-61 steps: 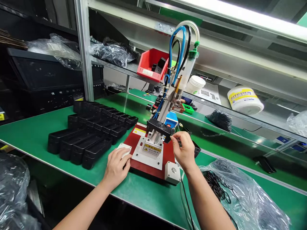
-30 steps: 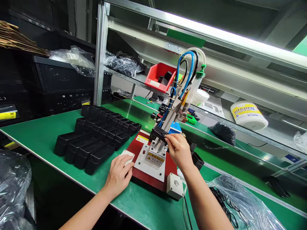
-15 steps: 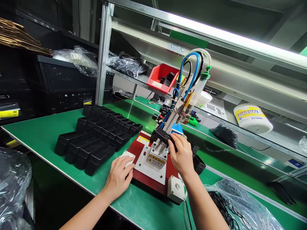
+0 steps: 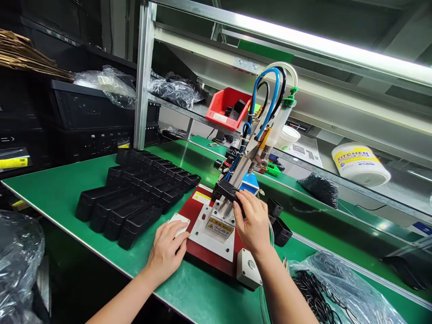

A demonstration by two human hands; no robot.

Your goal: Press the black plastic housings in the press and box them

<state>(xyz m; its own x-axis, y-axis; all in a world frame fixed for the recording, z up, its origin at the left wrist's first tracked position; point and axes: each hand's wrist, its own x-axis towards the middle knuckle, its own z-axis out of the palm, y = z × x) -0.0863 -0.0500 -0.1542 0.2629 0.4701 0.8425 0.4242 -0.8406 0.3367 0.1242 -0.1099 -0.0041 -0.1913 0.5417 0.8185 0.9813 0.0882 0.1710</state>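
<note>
On the green bench stands a small pneumatic press (image 4: 251,155) with blue and black hoses and a red base (image 4: 203,253). My left hand (image 4: 167,245) lies over a white button box (image 4: 180,220) at the base's left side, fingers stretched out across its top. A black ribbed plastic housing (image 4: 227,190) sits in the press fixture, tilted. My right hand (image 4: 252,216) grips its right end, thumb below and fingers above. The fingers partly hide that end. Near my right wrist is a second button box (image 4: 249,269) with a silver button, which neither hand touches.
Rows of black plastic housings (image 4: 130,207) fill the bench's left. More black parts (image 4: 281,230) lie behind my right hand. A clear bag of black rings (image 4: 324,288) is at the front right. Above are a red bin (image 4: 229,108) and a white tub (image 4: 361,164) on the shelf.
My right hand has shifted very slightly left on the black housing. My left hand stays on the button box. The view has moved a little.
</note>
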